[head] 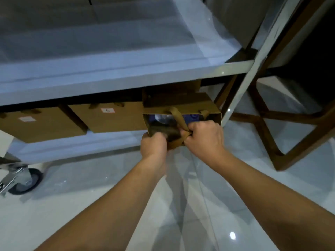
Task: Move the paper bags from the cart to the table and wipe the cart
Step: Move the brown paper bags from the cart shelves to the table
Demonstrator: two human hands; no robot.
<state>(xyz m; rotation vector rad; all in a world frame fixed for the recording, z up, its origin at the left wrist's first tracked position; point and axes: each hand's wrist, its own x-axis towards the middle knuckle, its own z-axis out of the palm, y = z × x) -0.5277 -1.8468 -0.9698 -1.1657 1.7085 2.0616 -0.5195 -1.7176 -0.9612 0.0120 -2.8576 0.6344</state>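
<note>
Open paper bag (pixel 181 113) is seen at the right end of the cart's lower shelf (pixel 72 147), mouth tipped toward the camera, near edge overhanging the shelf front. Something blue and something clear are glimpsed inside; contents cannot be identified. Both handles (pixel 178 118) are drawn together toward the near rim, where both hands meet.

Left hand (pixel 154 145) is curled at the near left of the bag mouth, fingers closed on the near wall or handle base; exactly which cannot be told through the blur. Right hand (pixel 204 136) is fisted round the gathered handle loops just right of centre, thumb side toward the left hand. The two hands are nearly touching, with the right one slightly farther in.

Key relation: the bag lies directly ahead of and just beyond the knuckles, tucked under the upper shelf (pixel 108 77). Its long axis runs left-right along the shelf. A pull toward the body before any lift is judged necessary, as the upper shelf edge sits close above the bag top.

Two more paper bags, the middle bag (pixel 108 118) and the left bag (pixel 36 124), are lying on the same shelf to the left, untouched. A caster wheel (pixel 27 180) and a wooden frame (pixel 290 115) at right are also in view
</note>
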